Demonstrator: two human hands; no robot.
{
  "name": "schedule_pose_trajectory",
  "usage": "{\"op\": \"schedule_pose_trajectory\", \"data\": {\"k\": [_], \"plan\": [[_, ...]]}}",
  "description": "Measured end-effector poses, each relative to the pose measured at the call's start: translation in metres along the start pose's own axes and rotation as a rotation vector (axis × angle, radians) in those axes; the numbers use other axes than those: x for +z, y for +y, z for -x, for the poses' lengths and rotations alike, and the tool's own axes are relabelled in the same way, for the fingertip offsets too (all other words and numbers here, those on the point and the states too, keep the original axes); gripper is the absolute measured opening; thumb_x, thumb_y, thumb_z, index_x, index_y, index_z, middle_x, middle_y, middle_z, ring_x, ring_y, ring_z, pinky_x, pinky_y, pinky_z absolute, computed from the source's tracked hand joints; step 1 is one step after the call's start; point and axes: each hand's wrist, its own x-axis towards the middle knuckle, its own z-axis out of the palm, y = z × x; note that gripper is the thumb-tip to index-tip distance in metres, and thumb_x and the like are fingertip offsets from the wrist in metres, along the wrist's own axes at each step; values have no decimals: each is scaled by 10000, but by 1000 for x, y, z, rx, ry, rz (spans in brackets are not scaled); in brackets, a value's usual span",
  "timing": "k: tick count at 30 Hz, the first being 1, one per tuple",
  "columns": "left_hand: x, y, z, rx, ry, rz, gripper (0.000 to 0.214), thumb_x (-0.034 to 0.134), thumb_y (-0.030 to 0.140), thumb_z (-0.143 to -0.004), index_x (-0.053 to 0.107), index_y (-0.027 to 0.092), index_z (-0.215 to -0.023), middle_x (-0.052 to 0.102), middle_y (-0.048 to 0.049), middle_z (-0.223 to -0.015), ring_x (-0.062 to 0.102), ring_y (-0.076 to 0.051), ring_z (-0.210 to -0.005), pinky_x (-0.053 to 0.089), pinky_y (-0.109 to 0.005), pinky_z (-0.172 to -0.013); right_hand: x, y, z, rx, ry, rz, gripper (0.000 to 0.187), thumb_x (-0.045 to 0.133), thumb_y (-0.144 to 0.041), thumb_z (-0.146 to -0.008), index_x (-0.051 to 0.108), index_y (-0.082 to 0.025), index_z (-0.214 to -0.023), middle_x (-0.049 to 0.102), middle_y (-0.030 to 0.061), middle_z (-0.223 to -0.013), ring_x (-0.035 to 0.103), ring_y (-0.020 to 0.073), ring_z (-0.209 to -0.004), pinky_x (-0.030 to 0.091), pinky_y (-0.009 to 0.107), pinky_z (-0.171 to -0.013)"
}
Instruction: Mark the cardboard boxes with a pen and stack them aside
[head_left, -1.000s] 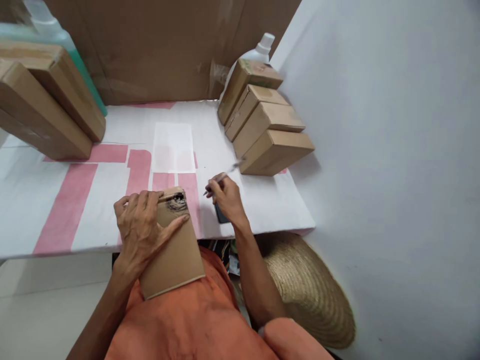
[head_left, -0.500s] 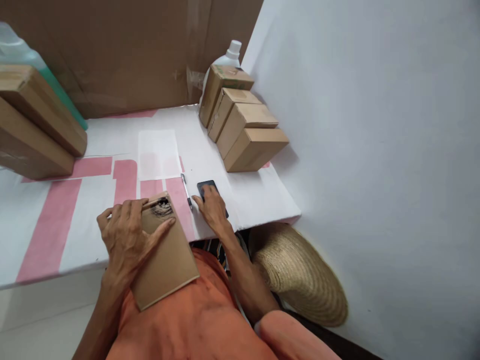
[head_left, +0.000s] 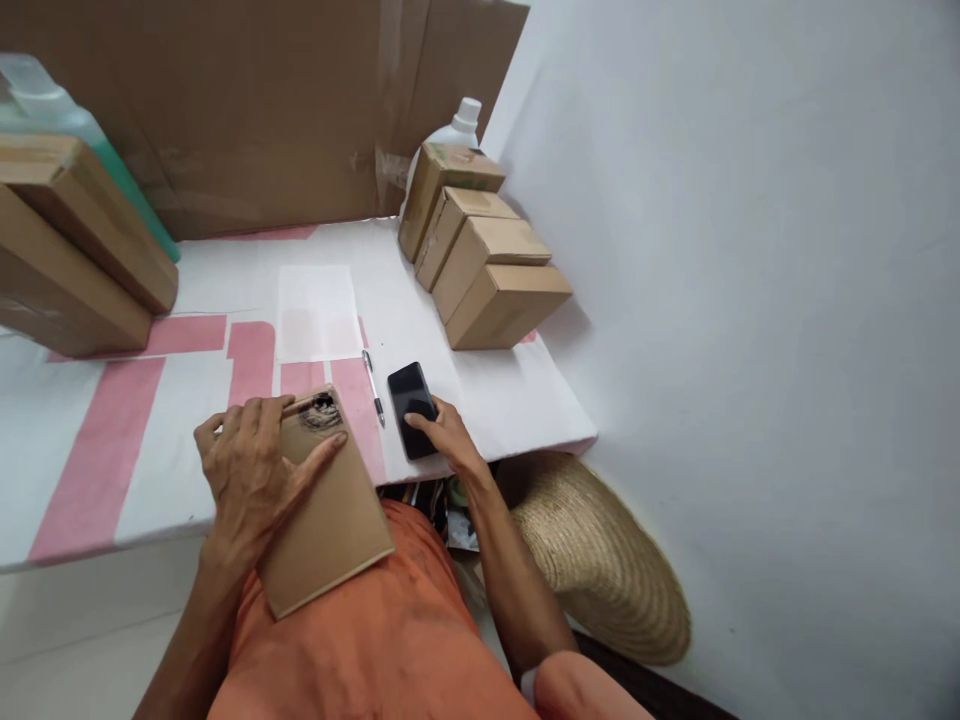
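Observation:
My left hand (head_left: 255, 470) grips the top of a flat brown cardboard box (head_left: 330, 515) that leans from my lap against the table edge; black scribble marks its upper corner. My right hand (head_left: 448, 437) rests on the near end of a black phone (head_left: 412, 394) lying screen-up on the table, fingers curled against it. A pen (head_left: 373, 385) lies on the table just left of the phone, free of either hand.
The table (head_left: 112, 440) wears a white cloth with pink stripes and a white paper sheet (head_left: 318, 312). Several brown boxes (head_left: 487, 270) lean in a row at back right before a white bottle (head_left: 457, 125). More boxes (head_left: 67, 240) and a green bottle (head_left: 45, 100) stand left. A straw hat (head_left: 600, 560) lies below.
My right hand put the pen down on the table and moved onto the black phone, sliding back to its near end. My left hand stayed on the box.

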Motion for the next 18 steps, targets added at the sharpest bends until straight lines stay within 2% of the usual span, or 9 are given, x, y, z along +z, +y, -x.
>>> {"op": "schedule_pose_trajectory", "data": {"k": [3, 7, 9, 11, 15, 16, 18], "plan": [[1, 0, -1, -9, -24, -1, 556, 659, 693, -951, 658, 199, -1205, 767, -146, -1133, 686, -392, -1060, 371, -550, -1044, 2, -12, 22, -82, -118, -343, 403, 710, -444, -917, 680, -184, -1223, 829, 64, -1053, 801, 230, -927, 664, 366, -832], [2, 2, -3, -6, -36, -16, 563, 644, 692, -955, 671, 181, -1189, 752, -158, -1098, 671, -393, -1044, 374, -547, -1027, 2, -44, 58, -110, -392, -921, 543, 858, -511, -864, 651, -212, -1267, 828, 83, -1064, 809, 229, -760, 696, 376, -671], [1, 3, -4, -6, -31, -17, 542, 633, 674, -957, 670, 185, -1188, 750, -153, -1087, 663, -388, -1028, 377, -546, -1019, 4, -59, 73, -97, -511, -1016, 561, 899, -530, -840, 668, -206, -1235, 830, 85, -1034, 817, 246, -785, 703, 383, -679], [-1, 3, -4, -14, -39, -7, 470, 613, 603, -958, 669, 192, -1180, 742, -153, -1075, 646, -389, -1017, 382, -550, -1001, 10, -70, 83, -46, -629, -1076, 607, 889, -634, -822, 695, -190, -1187, 831, 99, -1008, 826, 282, -879, 708, 405, -734], [-5, -1, -2, -81, -106, 69, 166, 507, 327, -923, 650, 245, -944, 666, -131, -912, 585, -368, -918, 399, -537, -930, 33, -76, 99, 109, -853, -1165, 767, 711, -882, -822, 762, -173, -1109, 837, 141, -1041, 797, 344, -1105, 680, 489, -923], [-5, -2, -2, -97, -114, 92, 158, 478, 287, -921, 629, 255, -885, 633, -119, -867, 569, -355, -887, 403, -528, -921, 39, -75, 102, 143, -876, -1188, 755, 692, -881, -836, 773, -179, -1102, 841, 135, -1044, 793, 342, -1122, 669, 498, -954], [-5, -3, -1, -105, -108, 135, 207, 433, 265, -951, 617, 258, -856, 603, -107, -848, 553, -335, -873, 405, -514, -934, 49, -71, 109, 208, -843, -1239, 606, 733, -769, -886, 787, -209, -1110, 853, 91, -1036, 801, 302, -1094, 654, 470, -990]]}}
